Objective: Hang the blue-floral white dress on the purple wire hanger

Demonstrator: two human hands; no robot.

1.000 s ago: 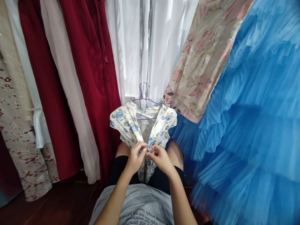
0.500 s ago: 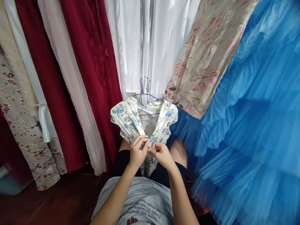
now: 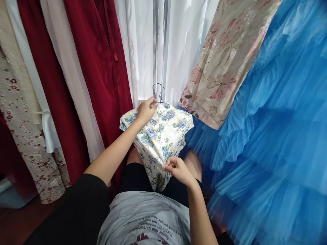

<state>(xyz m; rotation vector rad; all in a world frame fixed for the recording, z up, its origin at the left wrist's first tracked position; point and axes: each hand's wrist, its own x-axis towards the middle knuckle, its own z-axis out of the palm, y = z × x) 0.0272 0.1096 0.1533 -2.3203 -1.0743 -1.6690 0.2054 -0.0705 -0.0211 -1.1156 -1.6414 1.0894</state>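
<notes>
A white dress with blue and yellow flowers [image 3: 170,117] hangs on a purple wire hanger [image 3: 154,89] in front of my knees. Down its middle runs a straight closed zipper [image 3: 160,136]. At the neckline, my left hand [image 3: 147,110] is closed in a pinch at the zipper's top end; the small pull itself is hidden by the fingers. Lower down, my right hand [image 3: 176,169] pinches the fabric at the zipper's bottom end and holds it taut. The dress's lower part drapes between my thighs.
Wine-red gowns [image 3: 97,61] and a pale pink one [image 3: 68,68] hang on the left. White curtain-like cloth [image 3: 143,51] is behind the hanger. On the right hang a beige floral garment [image 3: 217,75] and a full blue tulle dress [image 3: 276,143]. A grey bin [image 3: 17,197] stands at lower left.
My left hand has moved up from beside the right hand to the neckline. The open V of the dress is now closed along the zipper. My right hand has stayed nearly in place.
</notes>
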